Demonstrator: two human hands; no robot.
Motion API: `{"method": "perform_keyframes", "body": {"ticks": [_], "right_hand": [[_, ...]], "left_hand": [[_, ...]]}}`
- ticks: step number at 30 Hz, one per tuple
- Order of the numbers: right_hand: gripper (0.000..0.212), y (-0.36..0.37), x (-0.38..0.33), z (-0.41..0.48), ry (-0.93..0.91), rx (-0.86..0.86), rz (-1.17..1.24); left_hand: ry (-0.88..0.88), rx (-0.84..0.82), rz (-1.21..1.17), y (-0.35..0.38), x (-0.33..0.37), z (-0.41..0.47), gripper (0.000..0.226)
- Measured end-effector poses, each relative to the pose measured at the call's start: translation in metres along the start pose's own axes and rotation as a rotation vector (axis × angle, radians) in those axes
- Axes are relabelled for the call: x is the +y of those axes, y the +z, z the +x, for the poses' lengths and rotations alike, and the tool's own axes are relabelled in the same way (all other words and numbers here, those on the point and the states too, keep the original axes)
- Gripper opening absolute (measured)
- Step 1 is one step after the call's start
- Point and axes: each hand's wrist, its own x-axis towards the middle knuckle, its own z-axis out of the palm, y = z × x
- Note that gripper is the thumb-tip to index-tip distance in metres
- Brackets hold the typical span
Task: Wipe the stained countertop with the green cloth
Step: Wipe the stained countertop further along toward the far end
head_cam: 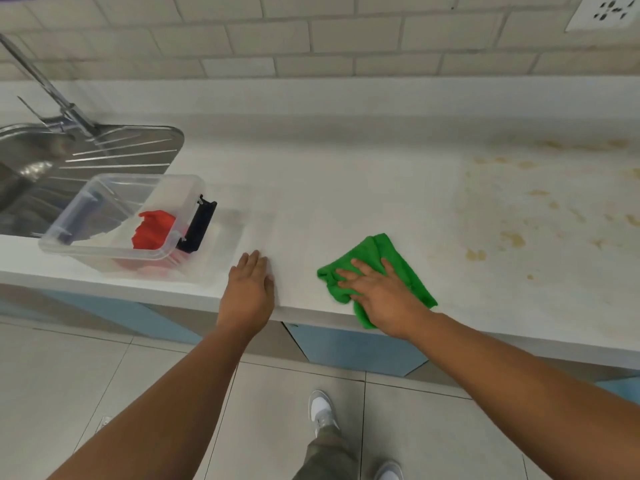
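The green cloth [377, 261] lies crumpled on the white countertop [346, 188] near its front edge. My right hand [377, 296] presses flat on the cloth with fingers spread, pointing left. My left hand [251, 289] rests palm down on the bare counter edge, a short way left of the cloth, holding nothing. Yellow-brown stains [512, 239] are scattered over the right part of the countertop, to the right of the cloth and further back.
A clear plastic box [86, 216] with a red cloth [152, 230] and a black latch stands at the left, beside the steel sink [41, 168] and faucet [45, 88]. A tiled wall with a socket [606, 12] runs behind. Floor tiles and my shoes lie below.
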Motion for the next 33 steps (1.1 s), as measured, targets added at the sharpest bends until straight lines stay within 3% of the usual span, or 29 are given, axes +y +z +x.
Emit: {"method": "perform_keyframes", "body": {"ticks": [5,9,13,22,25,33], "right_hand": [[0.04,-0.013,0.036,-0.026,0.023,0.06,-0.005],[0.042,-0.014,0.023,0.014,0.235,0.105,-0.03],[0.042,-0.013,0.0,0.066,0.307,0.087,-0.028],[0.041,-0.002,-0.008,0.011,0.1,0.066,0.075],[0.046,0.001,-0.003,-0.015,0.137,0.04,0.022],[0.053,-0.008,0.032,-0.079,0.318,0.099,-0.059]], "left_hand": [[0.044,-0.044,0.084,-0.003,-0.008,-0.002,0.053],[0.06,-0.101,0.135,0.0,-0.012,-0.007,0.064],[0.088,-0.136,0.16,0.003,-0.02,-0.014,0.068],[0.019,-0.12,0.179,-0.005,-0.017,-0.012,0.065],[-0.005,-0.118,0.193,-0.007,0.012,-0.007,0.066],[0.259,-0.17,0.113,0.008,0.137,0.006,0.057]]}}
